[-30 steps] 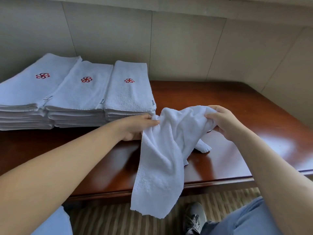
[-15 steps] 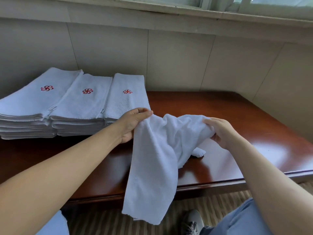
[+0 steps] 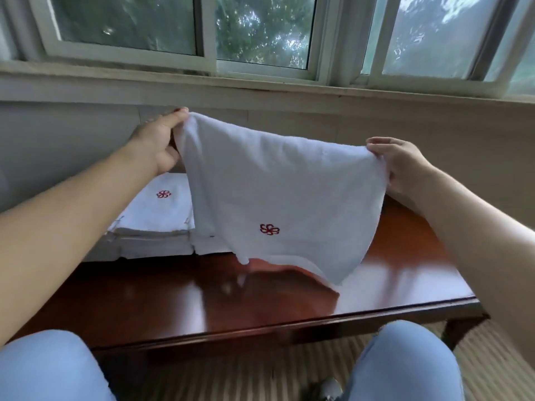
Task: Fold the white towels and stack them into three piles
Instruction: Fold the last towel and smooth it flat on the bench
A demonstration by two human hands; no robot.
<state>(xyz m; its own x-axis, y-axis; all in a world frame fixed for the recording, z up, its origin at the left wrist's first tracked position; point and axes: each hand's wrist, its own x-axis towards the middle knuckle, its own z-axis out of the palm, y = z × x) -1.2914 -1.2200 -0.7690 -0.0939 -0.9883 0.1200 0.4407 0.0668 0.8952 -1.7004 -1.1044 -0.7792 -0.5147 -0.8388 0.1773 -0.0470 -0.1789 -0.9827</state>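
A white towel (image 3: 278, 186) with a red flower emblem hangs spread in the air above the table. My left hand (image 3: 162, 143) pinches its upper left corner and my right hand (image 3: 402, 166) grips its upper right corner, lower than the left. The towel's bottom tip hangs just above the tabletop. Behind it at the left sit piles of folded white towels (image 3: 156, 227) with the same red emblem; my left arm and the raised towel hide most of them.
The glossy dark wooden table (image 3: 202, 299) runs along a panelled wall under a window (image 3: 260, 30). My knees in light blue jeans (image 3: 405, 366) are at its front edge, over striped carpet (image 3: 237, 377).
Both hands have risen and moved apart, so the bunched towel that trailed over the table's front edge is now spread open in the air. The view has tilted up to the window.
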